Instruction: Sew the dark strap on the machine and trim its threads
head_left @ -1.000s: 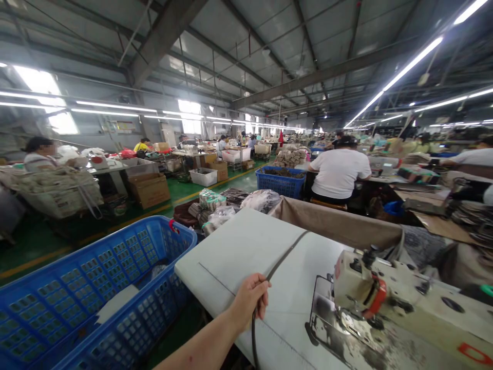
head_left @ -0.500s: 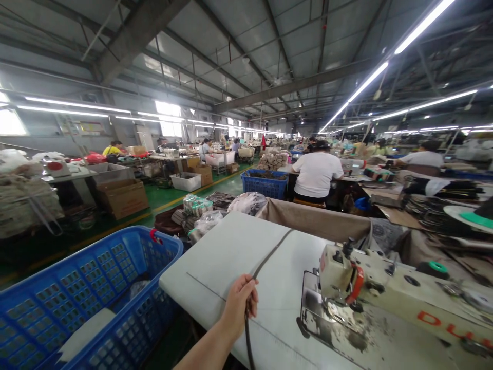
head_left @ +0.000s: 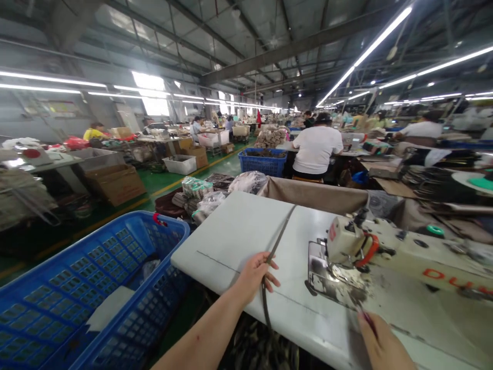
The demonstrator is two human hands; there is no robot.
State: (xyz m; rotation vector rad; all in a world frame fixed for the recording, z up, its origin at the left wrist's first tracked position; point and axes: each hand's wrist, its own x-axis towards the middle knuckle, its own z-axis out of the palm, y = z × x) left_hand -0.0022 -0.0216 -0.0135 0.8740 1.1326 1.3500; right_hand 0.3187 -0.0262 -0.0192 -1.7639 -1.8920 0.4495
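My left hand (head_left: 262, 275) grips a long dark narrow strip (head_left: 280, 234) between thumb and fingers; the other fingers are spread. One end of the strip lies across the white table top (head_left: 231, 231), and the other hangs over the front edge. At the lower right, my right hand (head_left: 383, 341) is closed around a slim pointed tool (head_left: 365, 317), its kind blurred. The tool's tip points at the metal plate of the sewing machine (head_left: 385, 246), just in front of the needle area.
A blue plastic basket (head_left: 96, 246) with some pale material stands left of the table. Wrapped bundles (head_left: 196, 190) and a brown cloth-lined bin (head_left: 316, 192) lie beyond the far edge. A co-worker in a white shirt (head_left: 318, 149) sits ahead. Dark material (head_left: 262, 344) shows below the table.
My right hand has come into view at the lower right with the slim tool. My left hand still holds the strip, its fingers now more spread. The camera view has shifted somewhat.
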